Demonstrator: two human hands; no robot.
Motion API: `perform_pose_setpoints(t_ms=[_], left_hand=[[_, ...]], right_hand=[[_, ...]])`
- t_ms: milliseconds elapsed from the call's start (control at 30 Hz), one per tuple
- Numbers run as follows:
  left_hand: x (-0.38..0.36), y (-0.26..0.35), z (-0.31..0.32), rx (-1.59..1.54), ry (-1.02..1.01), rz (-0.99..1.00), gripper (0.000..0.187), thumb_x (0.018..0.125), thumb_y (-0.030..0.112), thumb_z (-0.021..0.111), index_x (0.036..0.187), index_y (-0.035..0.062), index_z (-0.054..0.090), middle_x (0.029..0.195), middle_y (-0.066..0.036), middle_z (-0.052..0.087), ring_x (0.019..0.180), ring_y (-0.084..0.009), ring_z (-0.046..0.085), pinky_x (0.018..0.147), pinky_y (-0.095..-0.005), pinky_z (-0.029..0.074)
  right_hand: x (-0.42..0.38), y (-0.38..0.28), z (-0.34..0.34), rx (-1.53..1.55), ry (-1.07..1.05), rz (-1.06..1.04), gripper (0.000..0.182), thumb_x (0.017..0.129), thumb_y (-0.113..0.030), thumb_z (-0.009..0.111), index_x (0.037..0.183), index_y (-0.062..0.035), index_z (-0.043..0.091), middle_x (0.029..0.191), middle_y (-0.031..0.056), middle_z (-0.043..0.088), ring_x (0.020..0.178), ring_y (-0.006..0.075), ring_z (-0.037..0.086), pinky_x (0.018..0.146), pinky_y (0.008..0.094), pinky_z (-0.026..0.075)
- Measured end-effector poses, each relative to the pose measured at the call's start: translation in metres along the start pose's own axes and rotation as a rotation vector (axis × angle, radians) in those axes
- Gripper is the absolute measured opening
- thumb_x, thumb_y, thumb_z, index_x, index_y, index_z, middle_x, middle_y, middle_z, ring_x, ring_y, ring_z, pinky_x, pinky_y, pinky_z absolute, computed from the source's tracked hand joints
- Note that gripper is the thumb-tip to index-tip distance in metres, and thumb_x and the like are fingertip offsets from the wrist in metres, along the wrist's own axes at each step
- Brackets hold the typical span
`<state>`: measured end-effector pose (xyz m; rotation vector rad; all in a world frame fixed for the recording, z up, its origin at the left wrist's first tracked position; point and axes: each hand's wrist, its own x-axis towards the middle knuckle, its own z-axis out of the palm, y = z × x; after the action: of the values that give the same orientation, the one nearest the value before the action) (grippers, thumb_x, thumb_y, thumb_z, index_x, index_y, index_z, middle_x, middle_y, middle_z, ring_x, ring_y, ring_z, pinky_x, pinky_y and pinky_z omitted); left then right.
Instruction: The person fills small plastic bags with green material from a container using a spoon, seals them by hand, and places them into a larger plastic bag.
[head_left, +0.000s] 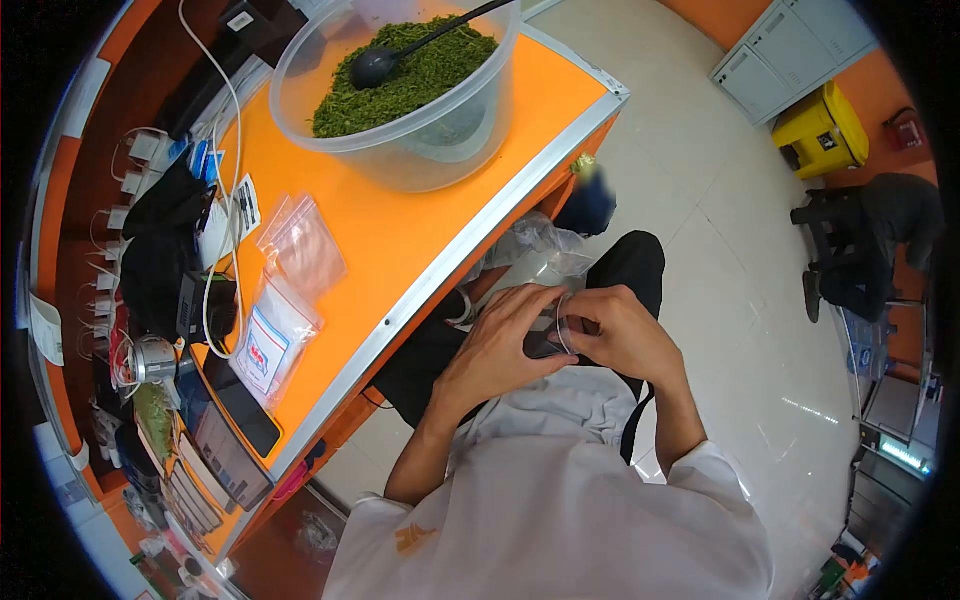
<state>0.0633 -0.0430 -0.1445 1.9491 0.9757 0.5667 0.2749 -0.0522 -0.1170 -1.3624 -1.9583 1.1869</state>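
Observation:
My left hand (503,342) and my right hand (625,335) are together above my lap, both closed around the sides of a small clear plastic bag (546,333). The bag lies between the fingers and looks see-through, with dark cloth behind it. On the orange table (400,230) stands a large clear tub (430,165) of chopped green herbs (420,95), with a black spoon (375,67) resting in it. Flat empty zip bags (305,250) lie by a stack of labelled bags (270,345).
A phone (243,405), cables and chargers line the table's left side. A larger clear bag (545,250) is below the table edge. Across the tiled floor (740,300) are a yellow bin (822,133) and a person in dark clothes (890,240).

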Motion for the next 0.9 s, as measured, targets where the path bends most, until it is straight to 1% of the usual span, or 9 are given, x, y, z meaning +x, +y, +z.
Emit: perform_pose_setpoints(t_ms=[233,367,500,633,667,733,767,833,900], left_hand=[[-0.008,0.004,-0.013,0.001,0.077,0.013,0.074,0.073,0.021,0.091,0.138,0.0042,0.06,0.133,-0.014,0.065,0.127,-0.035,0.06,0.108,-0.0446,0.047],[-0.014,0.023,-0.035,-0.172,0.143,0.029,0.069,0.071,0.015,0.092,0.133,0.003,0.064,0.125,-0.014,0.067,0.119,-0.0304,0.064,0.101,-0.0393,0.051],[-0.022,0.031,-0.056,-0.309,0.164,0.084,0.069,0.073,0.018,0.092,0.134,0.0017,0.063,0.122,-0.011,0.068,0.117,-0.0252,0.064,0.105,-0.0372,0.048],[-0.026,0.042,-0.076,-0.458,0.23,0.228,0.07,0.072,0.015,0.092,0.134,0.0019,0.062,0.125,-0.012,0.066,0.123,-0.0269,0.061,0.108,-0.0386,0.046],[-0.025,0.044,-0.08,-0.505,0.272,0.241,0.074,0.071,0.013,0.092,0.136,0.0009,0.06,0.134,-0.014,0.06,0.13,-0.0277,0.056,0.112,-0.0397,0.042],[-0.022,0.05,-0.089,-0.624,0.327,0.219,0.077,0.07,0.01,0.091,0.139,0.0011,0.057,0.151,-0.017,0.046,0.142,-0.0298,0.045,0.119,-0.0429,0.035],[-0.02,0.05,-0.091,-0.615,0.338,0.239,0.077,0.07,0.01,0.091,0.139,0.0011,0.057,0.151,-0.017,0.046,0.142,-0.0298,0.045,0.119,-0.0429,0.035],[-0.013,0.045,-0.095,-0.476,0.498,0.283,0.067,0.075,0.017,0.09,0.134,0.0054,0.06,0.151,-0.018,0.045,0.144,-0.034,0.044,0.119,-0.0441,0.035],[-0.009,0.04,-0.096,-0.466,0.516,0.274,0.066,0.075,0.016,0.09,0.133,0.0063,0.06,0.154,-0.02,0.042,0.149,-0.0365,0.038,0.122,-0.0462,0.031]], right_hand=[[0.004,-0.024,-0.01,0.019,-0.023,-0.076,0.015,0.081,-0.004,0.076,0.093,0.0044,0.071,0.085,0.0201,0.071,0.077,0.0358,0.071,0.069,0.0421,0.055],[0.003,-0.064,-0.048,0.048,0.034,-0.181,0.018,0.079,-0.001,0.078,0.096,0.0041,0.073,0.087,0.0173,0.073,0.077,0.0342,0.071,0.069,0.0407,0.055],[0.014,-0.144,-0.094,-0.383,0.418,-0.556,0.023,0.075,0.002,0.08,0.097,0.0021,0.074,0.09,0.0131,0.071,0.076,0.0318,0.068,0.066,0.0365,0.053],[0.1,-0.185,-0.113,-0.79,0.501,-0.885,0.013,0.077,-0.002,0.076,0.089,0.0003,0.072,0.086,0.0139,0.07,0.078,0.0332,0.068,0.066,0.0415,0.052],[0.123,-0.184,-0.119,-0.799,0.506,-0.9,0.013,0.077,-0.002,0.076,0.089,0.0003,0.072,0.086,0.0139,0.07,0.078,0.0332,0.068,0.066,0.0415,0.052],[0.159,-0.182,-0.126,-1.089,0.251,-0.836,0.025,0.081,-0.003,0.074,0.106,-0.002,0.074,0.095,0.016,0.072,0.091,0.0356,0.069,0.082,0.0436,0.056],[0.167,-0.183,-0.125,-1.102,0.26,-0.854,0.025,0.081,-0.003,0.074,0.106,-0.002,0.074,0.095,0.016,0.072,0.091,0.0356,0.069,0.082,0.0436,0.056],[0.181,-0.188,-0.122,-1.097,0.026,-0.537,0.022,0.083,-0.003,0.072,0.105,-0.0018,0.075,0.098,0.0187,0.073,0.094,0.0362,0.071,0.084,0.0453,0.057],[0.187,-0.192,-0.119,-1.153,0.026,-0.51,0.02,0.084,-0.003,0.071,0.103,-0.0011,0.075,0.098,0.0192,0.073,0.093,0.0367,0.071,0.083,0.0453,0.058]])
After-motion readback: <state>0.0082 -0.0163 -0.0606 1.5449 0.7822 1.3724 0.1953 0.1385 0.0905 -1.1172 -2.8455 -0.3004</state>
